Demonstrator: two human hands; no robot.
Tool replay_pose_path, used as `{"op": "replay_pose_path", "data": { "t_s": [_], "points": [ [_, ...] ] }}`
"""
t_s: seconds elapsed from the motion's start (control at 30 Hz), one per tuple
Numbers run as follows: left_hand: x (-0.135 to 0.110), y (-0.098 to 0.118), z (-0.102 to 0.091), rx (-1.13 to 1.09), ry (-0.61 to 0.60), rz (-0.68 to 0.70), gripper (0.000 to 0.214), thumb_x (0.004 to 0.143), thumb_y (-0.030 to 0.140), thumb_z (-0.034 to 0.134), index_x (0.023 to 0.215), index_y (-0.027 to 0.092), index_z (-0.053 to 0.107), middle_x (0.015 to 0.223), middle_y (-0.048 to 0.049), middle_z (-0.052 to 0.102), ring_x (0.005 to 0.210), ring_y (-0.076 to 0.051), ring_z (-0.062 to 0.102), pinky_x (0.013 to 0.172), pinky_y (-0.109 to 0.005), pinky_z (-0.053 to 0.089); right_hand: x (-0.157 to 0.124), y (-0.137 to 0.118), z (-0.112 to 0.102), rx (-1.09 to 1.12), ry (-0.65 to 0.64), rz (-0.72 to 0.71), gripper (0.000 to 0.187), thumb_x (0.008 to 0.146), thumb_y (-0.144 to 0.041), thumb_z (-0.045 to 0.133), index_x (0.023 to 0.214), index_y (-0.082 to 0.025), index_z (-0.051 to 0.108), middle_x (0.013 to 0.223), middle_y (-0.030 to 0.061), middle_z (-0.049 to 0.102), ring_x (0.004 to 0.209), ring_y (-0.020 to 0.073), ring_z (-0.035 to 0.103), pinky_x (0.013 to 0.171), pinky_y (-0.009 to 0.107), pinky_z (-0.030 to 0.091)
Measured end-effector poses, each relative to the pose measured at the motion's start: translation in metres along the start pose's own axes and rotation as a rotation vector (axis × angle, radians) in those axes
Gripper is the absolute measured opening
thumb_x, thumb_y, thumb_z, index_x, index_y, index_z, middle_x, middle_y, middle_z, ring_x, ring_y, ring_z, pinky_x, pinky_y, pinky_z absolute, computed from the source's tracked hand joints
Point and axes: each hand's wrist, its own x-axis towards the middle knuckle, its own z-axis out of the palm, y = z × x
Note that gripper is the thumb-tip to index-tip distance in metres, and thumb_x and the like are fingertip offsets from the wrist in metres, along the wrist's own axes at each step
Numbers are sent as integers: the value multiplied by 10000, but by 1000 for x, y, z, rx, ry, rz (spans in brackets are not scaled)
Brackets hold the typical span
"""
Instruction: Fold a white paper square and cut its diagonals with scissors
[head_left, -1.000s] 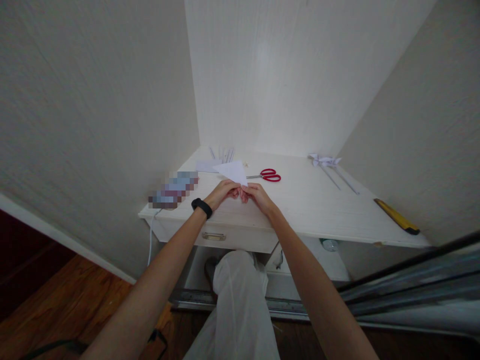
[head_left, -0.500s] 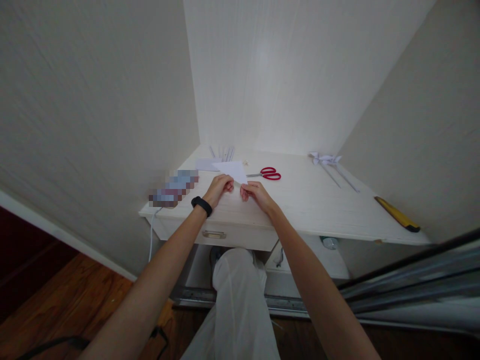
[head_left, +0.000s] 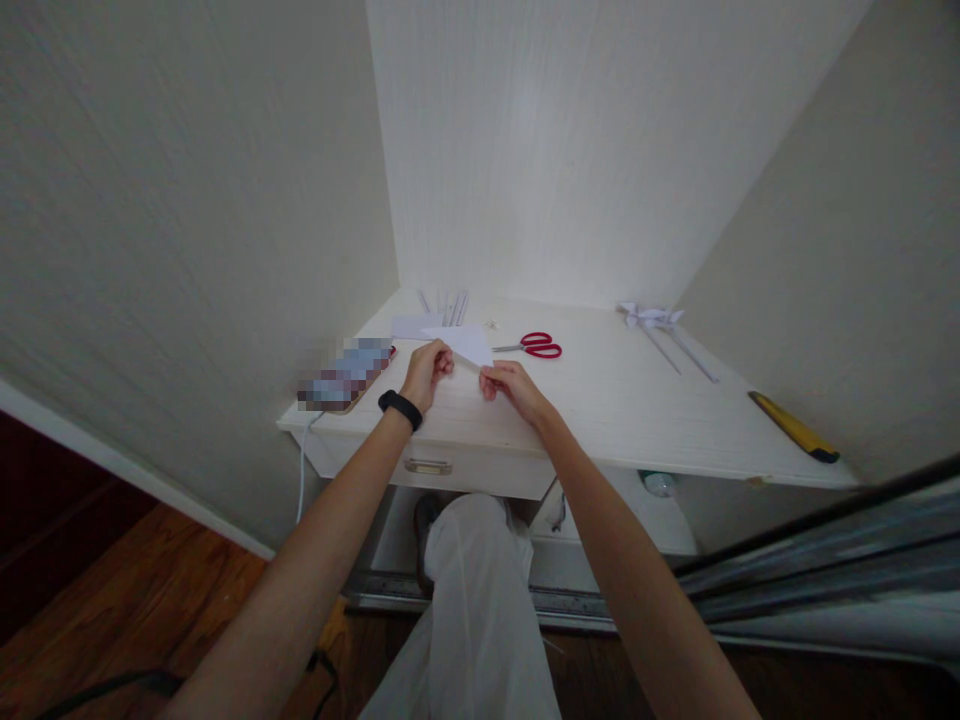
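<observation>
A white paper folded into a triangle (head_left: 466,342) lies low over the white desk (head_left: 615,400). My left hand (head_left: 426,370), with a black band on its wrist, pinches the paper's left edge. My right hand (head_left: 508,385) pinches its near right corner. Both hands have their fingers closed on the paper. Red-handled scissors (head_left: 536,346) lie just beyond my right hand.
A blurred-out flat object (head_left: 345,374) rests at the desk's left edge, with a white cable hanging below it. Paper strips (head_left: 448,305) and a sheet lie at the back. Paper pinwheels on sticks (head_left: 664,332) and a yellow utility knife (head_left: 793,428) lie at the right. Walls enclose three sides.
My left hand has slid left along the paper's edge, away from my right hand. The triangle has tilted down closer to the desk.
</observation>
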Motion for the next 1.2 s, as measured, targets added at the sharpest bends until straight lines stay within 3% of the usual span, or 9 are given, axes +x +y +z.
{"op": "replay_pose_path", "data": {
  "t_s": [0.2,0.5,0.8,1.0,1.2],
  "points": [
    [3,0,-4,-64,94,-12,231,706,201,569,549,193,399,517,60,400,445,-53,375,480,-193,332,-1,-3,1,-2,-3,-10,288,757,-377,614,583,-148,637,507,10,581,507,112,512,562,252,380],
    [4,2,-4,-97,139,-22,199,690,148,529,535,187,411,503,60,392,432,-49,364,468,-193,310,-1,-2,0,-2,-10,0,275,749,-369,613,583,-152,638,505,11,585,506,115,512,555,251,385],
    [-5,5,3,-28,-71,-98,229,736,252,571,556,201,438,437,60,386,402,-85,363,474,-237,339,-3,-5,1,-1,-9,6,277,753,-357,602,568,-152,630,503,6,573,509,112,508,570,255,382],
    [-5,-5,2,267,-381,-23,321,724,266,584,431,175,488,433,2,453,467,-107,450,551,-262,366,-2,-3,0,-3,-13,-11,272,755,-360,596,579,-158,638,502,5,577,506,115,510,567,255,387],
    [-7,-8,2,346,-451,2,320,715,310,604,439,166,529,457,-10,493,500,-114,459,583,-268,364,-3,-6,4,37,-14,-9,255,739,-372,622,601,-158,637,540,7,588,507,115,502,544,258,388]
  ]
}}
